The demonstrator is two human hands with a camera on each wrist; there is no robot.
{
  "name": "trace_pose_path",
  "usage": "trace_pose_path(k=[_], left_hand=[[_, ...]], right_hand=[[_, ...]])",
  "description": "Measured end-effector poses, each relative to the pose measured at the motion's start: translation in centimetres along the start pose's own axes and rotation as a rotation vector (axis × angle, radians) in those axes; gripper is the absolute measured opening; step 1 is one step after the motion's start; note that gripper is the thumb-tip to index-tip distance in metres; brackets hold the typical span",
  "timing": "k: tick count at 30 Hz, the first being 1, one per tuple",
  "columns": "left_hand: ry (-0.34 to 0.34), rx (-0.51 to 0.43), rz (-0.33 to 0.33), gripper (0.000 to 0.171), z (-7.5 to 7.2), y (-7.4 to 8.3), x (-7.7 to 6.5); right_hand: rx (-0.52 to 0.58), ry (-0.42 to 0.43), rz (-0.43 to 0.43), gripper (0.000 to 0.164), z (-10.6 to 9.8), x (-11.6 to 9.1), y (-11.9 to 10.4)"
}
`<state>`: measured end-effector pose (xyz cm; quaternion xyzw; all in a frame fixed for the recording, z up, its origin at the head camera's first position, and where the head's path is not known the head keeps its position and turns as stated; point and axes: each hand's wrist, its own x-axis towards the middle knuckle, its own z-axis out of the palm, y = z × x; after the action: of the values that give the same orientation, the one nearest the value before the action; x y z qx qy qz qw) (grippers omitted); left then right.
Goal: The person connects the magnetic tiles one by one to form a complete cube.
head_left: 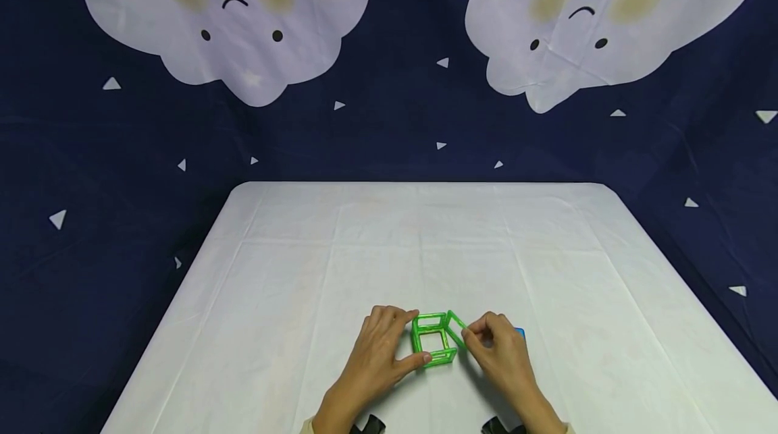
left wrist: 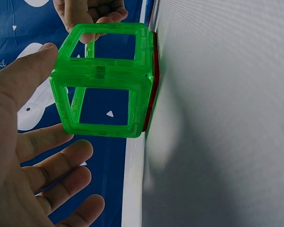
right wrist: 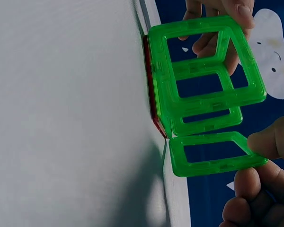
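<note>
A partly built cube of green square magnetic tiles [head_left: 442,357] stands near the front of the table. My left hand [head_left: 383,346] holds it between thumb and index finger, the other fingers off it. At the cube's right side, my right hand [head_left: 501,353] pinches another green tile [right wrist: 217,168] by its outer edge. That tile slants outward from the cube, one edge at the cube's corner. A red tile [right wrist: 154,90] lies beneath the cube, against the tabletop. In the head view the right hand partly hides a small blue piece [head_left: 520,331].
A white cloth [head_left: 377,252] covers the table. Behind it hangs a dark blue curtain [head_left: 389,130] with cloud and triangle prints. Dark wrist gear [head_left: 375,424] shows at the bottom of the head view.
</note>
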<state>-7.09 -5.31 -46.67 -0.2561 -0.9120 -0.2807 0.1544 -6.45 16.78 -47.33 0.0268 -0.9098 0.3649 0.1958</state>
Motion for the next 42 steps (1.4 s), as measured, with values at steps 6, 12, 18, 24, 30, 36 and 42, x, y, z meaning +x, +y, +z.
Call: trace_pose_path(k=[6, 12, 18, 24, 30, 36, 42], left_hand=[[-0.011, 0.001, -0.006, 0.064, -0.03, 0.05, 0.02], [-0.025, -0.004, -0.018, 0.065, -0.03, 0.08, 0.09], [-0.033, -0.01, -0.027, 0.065, -0.02, 0.09, 0.09], [-0.02, -0.011, -0.017, 0.065, -0.01, 0.09, 0.07], [-0.012, -0.012, -0.012, 0.065, -0.04, 0.11, 0.08], [-0.001, -0.009, -0.004, 0.065, 0.08, 0.08, 0.07], [0.0, -0.016, -0.004, 0.066, 0.0, 0.06, 0.07]], right_hand=[[0.032, -0.025, 0.003, 0.023, 0.03, -0.22, -0.23], [0.048, -0.055, 0.049, 0.02, -0.04, -0.24, -0.53], [0.054, -0.083, 0.065, 0.017, -0.02, -0.43, -0.7], [0.074, -0.102, 0.063, 0.016, 0.06, -0.71, -0.86], [0.072, -0.092, 0.041, 0.018, 0.08, -0.92, -0.86], [0.073, -0.047, -0.015, 0.02, 0.07, -0.89, -0.57], [0.089, -0.027, -0.025, 0.017, -0.31, -0.61, -0.28]])
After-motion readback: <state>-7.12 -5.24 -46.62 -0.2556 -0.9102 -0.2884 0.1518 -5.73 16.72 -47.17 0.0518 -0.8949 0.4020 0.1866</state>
